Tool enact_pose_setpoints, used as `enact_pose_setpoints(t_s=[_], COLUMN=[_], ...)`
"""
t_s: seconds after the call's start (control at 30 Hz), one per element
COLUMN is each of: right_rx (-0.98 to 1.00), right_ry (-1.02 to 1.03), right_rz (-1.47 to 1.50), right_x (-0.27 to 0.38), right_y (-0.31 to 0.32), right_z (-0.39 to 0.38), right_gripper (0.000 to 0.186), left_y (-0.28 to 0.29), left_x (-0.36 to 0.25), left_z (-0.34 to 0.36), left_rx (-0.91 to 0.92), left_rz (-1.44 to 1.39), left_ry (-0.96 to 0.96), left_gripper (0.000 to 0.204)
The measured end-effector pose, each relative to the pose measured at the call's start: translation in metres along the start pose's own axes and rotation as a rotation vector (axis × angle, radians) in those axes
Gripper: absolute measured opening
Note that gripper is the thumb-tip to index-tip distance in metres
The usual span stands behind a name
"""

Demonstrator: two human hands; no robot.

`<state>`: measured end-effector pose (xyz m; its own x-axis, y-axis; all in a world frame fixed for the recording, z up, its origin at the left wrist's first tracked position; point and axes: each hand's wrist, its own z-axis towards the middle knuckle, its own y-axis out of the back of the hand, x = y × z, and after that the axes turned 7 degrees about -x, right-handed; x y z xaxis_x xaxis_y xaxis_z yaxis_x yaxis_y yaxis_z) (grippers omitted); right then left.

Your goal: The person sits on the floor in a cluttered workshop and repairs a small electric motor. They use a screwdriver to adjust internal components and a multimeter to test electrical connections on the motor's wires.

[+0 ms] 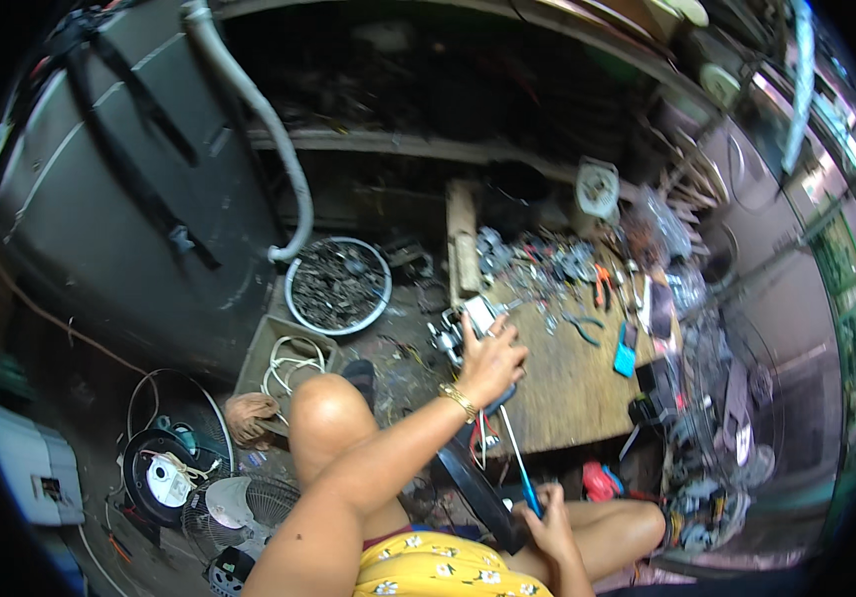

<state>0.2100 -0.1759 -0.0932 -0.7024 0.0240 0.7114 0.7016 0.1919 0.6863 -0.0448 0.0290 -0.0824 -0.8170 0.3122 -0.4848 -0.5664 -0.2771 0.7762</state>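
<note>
My left hand, with a gold band at its wrist, curls over a motor-like part with a pale square face and silver metal at its side. Its fingers partly hide that part. Beneath the wrist, a long black neck or stand slants down to my lap, with red and white wires beside its upper end. My right hand, low near my thigh, is closed round the blue handle of a screwdriver. The screwdriver's thin shaft points up toward the dark underside of the left hand.
A wooden work board carries small metal parts, blue-handled pliers, orange-handled pliers and a blue phone-like device. Left of it stand a basin of dark scraps and a box with white cable. Fan parts lie lower left.
</note>
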Motion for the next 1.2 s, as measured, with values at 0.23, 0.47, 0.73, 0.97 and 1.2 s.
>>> enact_pose_setpoints(t_s=[0.23, 0.47, 0.73, 0.97, 1.2], right_rx=[0.223, -0.668, -1.095, -1.101, -0.978], right_ry=[-0.074, 0.302, 0.924, 1.046, 1.048], right_rz=[-0.277, -0.306, 0.705, 0.638, 0.707], right_x=[-0.006, 0.117, 0.197, 0.235, 0.235], right_y=[0.109, 0.229, 0.193, 0.152, 0.138], right_z=[-0.049, -0.032, 0.1, 0.174, 0.198], right_gripper=[0.074, 0.033, 0.06, 0.052, 0.049], left_y=[-0.016, -0.031, -0.032, -0.036, -0.035], left_x=[0.002, 0.009, 0.009, 0.006, 0.005], left_z=[-0.006, -0.015, -0.013, -0.014, -0.013], left_rx=[-0.016, -0.128, -0.103, -0.126, -0.1], left_rz=[0.053, 0.126, 0.148, 0.137, 0.109], left_ry=[-0.009, -0.085, -0.085, -0.08, -0.057], left_gripper=[0.02, 0.013, 0.012, 0.011, 0.008])
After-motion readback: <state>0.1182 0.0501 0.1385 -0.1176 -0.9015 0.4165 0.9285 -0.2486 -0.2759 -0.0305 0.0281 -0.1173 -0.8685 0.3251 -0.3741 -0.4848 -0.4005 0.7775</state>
